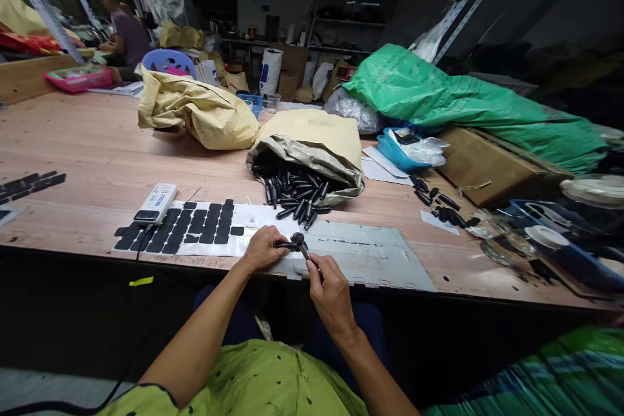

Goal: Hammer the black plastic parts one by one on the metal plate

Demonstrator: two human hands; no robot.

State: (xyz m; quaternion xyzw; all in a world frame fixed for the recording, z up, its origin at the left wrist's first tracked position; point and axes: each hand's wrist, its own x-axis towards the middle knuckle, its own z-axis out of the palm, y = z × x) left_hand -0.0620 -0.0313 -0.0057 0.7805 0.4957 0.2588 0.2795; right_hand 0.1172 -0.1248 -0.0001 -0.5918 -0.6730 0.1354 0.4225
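My left hand (266, 248) is closed on one end of a slim black piece (285, 245) just above the grey-white sheet. My right hand (331, 287) grips a thin metallic-looking rod (304, 250), whose upper end meets a round black part (297, 238) beside that piece. Whether the round part belongs to the rod or to the black piece, I cannot tell. Just beyond my hands, several black tapered handle-like pieces (305, 194) spill out of an open paper sack (316, 136). Left of my left hand lie rows of black rounded-square patches (209, 224) on white backing.
A white device with a small display (156, 203) rests on the patches' left side. A grey sheet (370, 253) spans the table's front edge. Loose black parts (443, 208), a cardboard box (492, 162) and a green sack (453, 91) are at right. Another person (129, 39) sits far left.
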